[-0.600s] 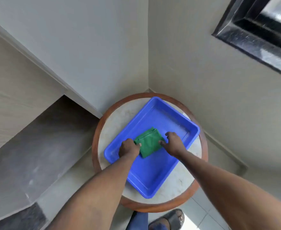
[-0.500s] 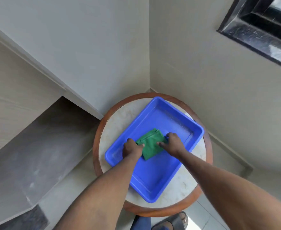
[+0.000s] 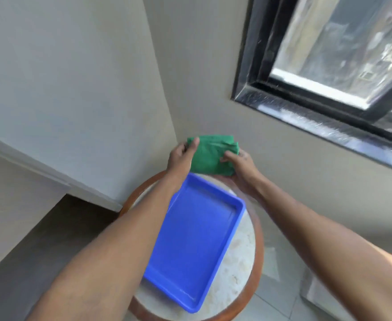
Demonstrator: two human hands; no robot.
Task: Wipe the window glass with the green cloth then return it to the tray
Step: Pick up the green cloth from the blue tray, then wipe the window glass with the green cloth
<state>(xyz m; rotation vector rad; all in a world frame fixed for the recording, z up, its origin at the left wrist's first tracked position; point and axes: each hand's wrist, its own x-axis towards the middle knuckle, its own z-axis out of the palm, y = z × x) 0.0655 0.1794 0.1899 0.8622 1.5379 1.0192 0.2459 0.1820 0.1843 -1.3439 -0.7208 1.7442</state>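
The folded green cloth is up in the air beyond the far end of the blue tray, held between both hands. My left hand grips its left edge with the thumb on top. My right hand grips its right side. The tray lies below with nothing in it, on a small round table with a marble top and wooden rim. The window glass in its black frame is at the upper right, above and to the right of the cloth.
The table stands in a wall corner. A black glossy sill juts out under the window. A dark grey slab lies at the lower left, and light floor tiles show to the right of the table.
Both hands have lifted the green cloth out of the tray and up toward the wall. The view has tilted up and right, so more of the window shows.
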